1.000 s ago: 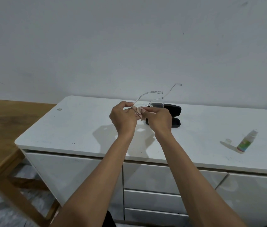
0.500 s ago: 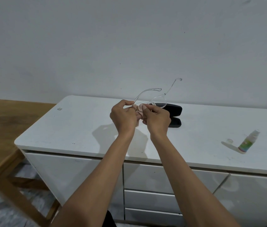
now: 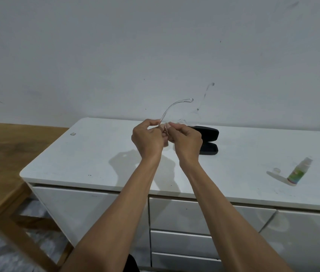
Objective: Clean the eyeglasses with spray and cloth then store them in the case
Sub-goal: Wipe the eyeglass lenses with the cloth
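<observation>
Left hand (image 3: 148, 138): we pinch the eyeglasses (image 3: 171, 111).
Right hand (image 3: 187, 140): we pinch the cloth (image 3: 165, 132), hiding part of the case (image 3: 209, 141).
Spray bottle (image 3: 298, 171): well apart, right.

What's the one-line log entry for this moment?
step: wiping glasses | left hand: holds frame | right hand: rubs with cloth | case: open on cabinet | spray: lying, uncapped

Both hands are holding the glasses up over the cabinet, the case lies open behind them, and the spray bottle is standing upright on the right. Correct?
Not quite. In the head view the spray bottle lies on its side on the cabinet, cap off beside it. The rest holds: left hand and right hand hold the glasses, case open behind.
</observation>
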### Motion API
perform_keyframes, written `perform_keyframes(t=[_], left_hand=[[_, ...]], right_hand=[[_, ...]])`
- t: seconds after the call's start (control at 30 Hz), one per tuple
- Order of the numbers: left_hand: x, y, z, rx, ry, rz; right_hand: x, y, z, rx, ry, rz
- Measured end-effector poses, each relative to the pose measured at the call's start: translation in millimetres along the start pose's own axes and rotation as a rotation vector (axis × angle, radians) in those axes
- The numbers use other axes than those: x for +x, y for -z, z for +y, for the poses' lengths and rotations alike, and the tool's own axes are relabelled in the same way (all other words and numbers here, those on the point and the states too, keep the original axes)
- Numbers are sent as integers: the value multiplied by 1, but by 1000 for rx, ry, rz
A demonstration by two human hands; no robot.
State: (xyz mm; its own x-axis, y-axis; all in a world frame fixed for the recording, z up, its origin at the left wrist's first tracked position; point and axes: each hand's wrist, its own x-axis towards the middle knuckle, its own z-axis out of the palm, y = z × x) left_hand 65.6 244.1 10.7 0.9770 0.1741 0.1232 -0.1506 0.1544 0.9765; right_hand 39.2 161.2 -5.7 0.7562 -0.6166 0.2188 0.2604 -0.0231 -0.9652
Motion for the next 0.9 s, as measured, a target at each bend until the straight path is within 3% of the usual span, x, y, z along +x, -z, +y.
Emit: perform_keyframes(t=[0.1, 0.17, 0.4, 0.53, 0.7, 0.9], left_hand=[[5, 9, -1, -1, 35, 3], [6, 11, -1, -9, 31, -5], [-1, 3, 5, 3, -77, -66], [-5, -3, 7, -5, -128, -66], [-1, -5, 15, -62, -125, -61], [20, 11, 22, -174, -10, -80]], right_hand=[[2, 10, -3, -156, 73, -137], [1, 12, -6, -203, 105, -119], [-7, -12, -7, -38, 101, 285], [0, -25, -12, 194, 1, 362], [9, -28, -14, 357, -74, 218], [17, -16, -14, 168, 9, -112]])
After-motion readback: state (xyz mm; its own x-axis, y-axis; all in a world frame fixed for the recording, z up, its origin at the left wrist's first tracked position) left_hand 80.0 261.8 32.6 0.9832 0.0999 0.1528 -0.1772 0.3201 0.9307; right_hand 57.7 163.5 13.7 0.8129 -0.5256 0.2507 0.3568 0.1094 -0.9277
